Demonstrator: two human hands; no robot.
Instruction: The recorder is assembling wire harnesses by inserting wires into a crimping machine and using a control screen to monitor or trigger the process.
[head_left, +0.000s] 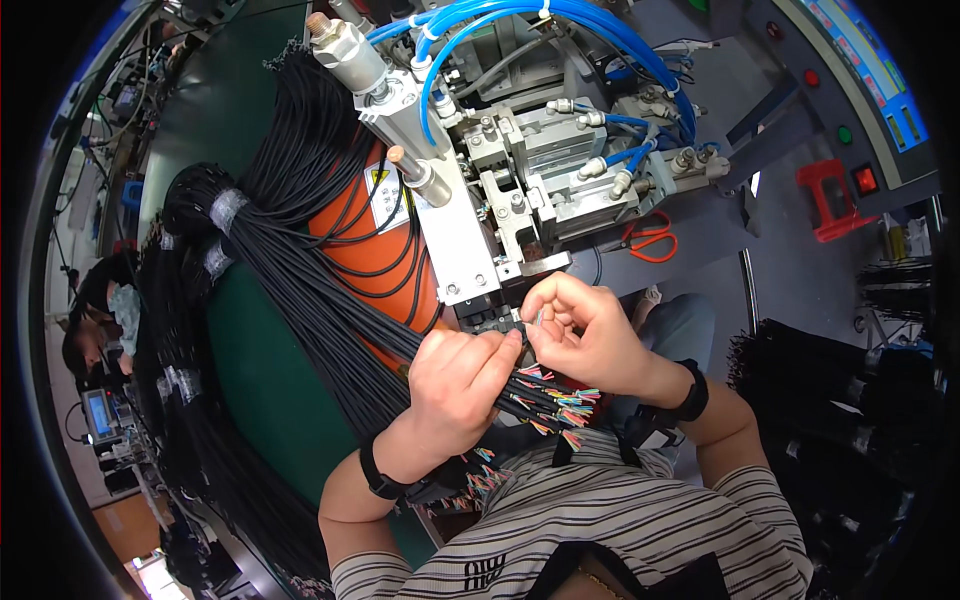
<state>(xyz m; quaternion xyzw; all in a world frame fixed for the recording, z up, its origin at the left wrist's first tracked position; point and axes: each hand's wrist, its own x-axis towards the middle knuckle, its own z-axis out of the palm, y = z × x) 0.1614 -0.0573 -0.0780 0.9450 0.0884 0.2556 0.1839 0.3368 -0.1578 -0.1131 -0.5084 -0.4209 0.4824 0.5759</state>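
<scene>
Cables point(330, 300) lie bundled under the left hand point(460, 385), which clamps them steady while the right hand point(580, 335) pinches one wire end beside the machine point(520, 190).

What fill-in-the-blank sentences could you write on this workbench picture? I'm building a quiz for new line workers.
1. The left hand grips a bundle of ____ cables with coloured wire ends.
2. The right hand pinches one wire end just below the metal ____.
3. A pair of ____ scissors lies beside the machine.
4. The hoses on top of the machine are ____.

Missing words: black; machine; orange; blue
</scene>
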